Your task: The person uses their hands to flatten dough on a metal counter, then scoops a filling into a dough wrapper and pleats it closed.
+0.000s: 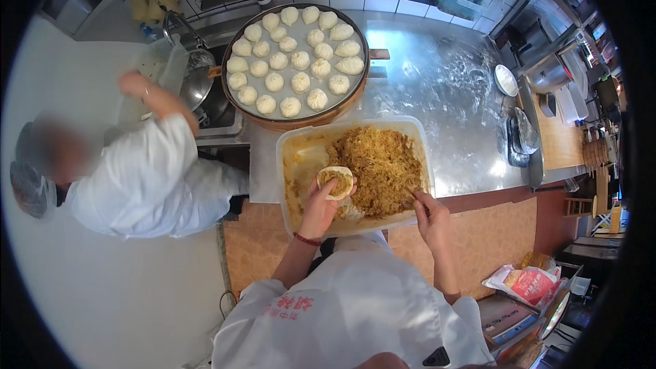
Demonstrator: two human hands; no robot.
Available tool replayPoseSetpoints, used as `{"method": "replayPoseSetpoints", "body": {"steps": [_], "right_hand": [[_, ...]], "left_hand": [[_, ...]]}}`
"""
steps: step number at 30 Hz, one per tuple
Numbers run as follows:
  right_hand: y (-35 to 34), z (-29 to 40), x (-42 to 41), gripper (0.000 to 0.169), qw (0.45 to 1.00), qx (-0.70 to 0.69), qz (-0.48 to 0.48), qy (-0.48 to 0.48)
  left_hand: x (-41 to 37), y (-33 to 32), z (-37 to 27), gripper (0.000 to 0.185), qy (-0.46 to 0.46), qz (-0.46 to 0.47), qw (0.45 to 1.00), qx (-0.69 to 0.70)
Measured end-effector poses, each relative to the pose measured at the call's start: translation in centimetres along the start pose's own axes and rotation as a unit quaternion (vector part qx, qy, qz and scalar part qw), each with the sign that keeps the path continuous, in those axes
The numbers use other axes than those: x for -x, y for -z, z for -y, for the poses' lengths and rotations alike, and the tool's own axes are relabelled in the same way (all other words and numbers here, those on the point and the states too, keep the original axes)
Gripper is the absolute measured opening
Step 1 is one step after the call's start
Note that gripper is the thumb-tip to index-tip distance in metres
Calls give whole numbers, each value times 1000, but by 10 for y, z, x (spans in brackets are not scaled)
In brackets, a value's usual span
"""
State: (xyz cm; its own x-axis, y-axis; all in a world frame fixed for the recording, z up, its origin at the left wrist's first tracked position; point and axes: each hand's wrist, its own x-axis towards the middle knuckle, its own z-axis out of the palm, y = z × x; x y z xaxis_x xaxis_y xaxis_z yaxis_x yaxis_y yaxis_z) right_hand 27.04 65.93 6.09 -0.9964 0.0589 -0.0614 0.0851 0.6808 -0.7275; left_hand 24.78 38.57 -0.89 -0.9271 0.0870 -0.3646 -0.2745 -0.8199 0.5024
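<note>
My left hand [323, 205] holds a round dough wrapper [335, 183] with brown filling on it, the thumb resting on the filling. Below the wrapper is the left part of a rectangular plastic tub [352, 124], which holds a large heap of brown, shredded-looking filling [382, 169]. Over the tub's right edge, my right hand [430, 212] grips a thin tool, perhaps a spatula or stick [410, 193], whose far end is at the filling. Beyond the tub, a large round steamer tray [287, 125] carries many pleated buns [300, 60], some round and a few elongated.
A co-worker [143, 179] in white stands at the left by a sink [220, 130], one arm raised. The steel counter [425, 87] bears flour traces. At its right are a white bowl [506, 80] and a dark scale-like device [516, 146] with a plastic bag on it.
</note>
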Motion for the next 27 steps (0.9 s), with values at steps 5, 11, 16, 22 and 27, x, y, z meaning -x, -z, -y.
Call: {"method": "replayPoseSetpoints", "body": {"steps": [5, 11, 16, 22, 27], "right_hand": [[-35, -22, -3, 17, 983, 132, 6, 129], [-31, -29, 15, 16, 981, 145, 18, 129], [-12, -14, 15, 16, 983, 117, -28, 138], [-12, -23, 8, 16, 968, 232, 34, 90], [11, -2, 14, 20, 997, 58, 1, 55]], "left_hand": [[6, 8, -2, 33, 8, 19, 999, 30], [10, 14, -4, 33, 1, 25, 999, 43], [19, 11, -7, 30, -11, 23, 1000, 17], [20, 9, -8, 30, -4, 5, 1000, 30], [24, 4, -11, 36, -18, 25, 999, 25]]}}
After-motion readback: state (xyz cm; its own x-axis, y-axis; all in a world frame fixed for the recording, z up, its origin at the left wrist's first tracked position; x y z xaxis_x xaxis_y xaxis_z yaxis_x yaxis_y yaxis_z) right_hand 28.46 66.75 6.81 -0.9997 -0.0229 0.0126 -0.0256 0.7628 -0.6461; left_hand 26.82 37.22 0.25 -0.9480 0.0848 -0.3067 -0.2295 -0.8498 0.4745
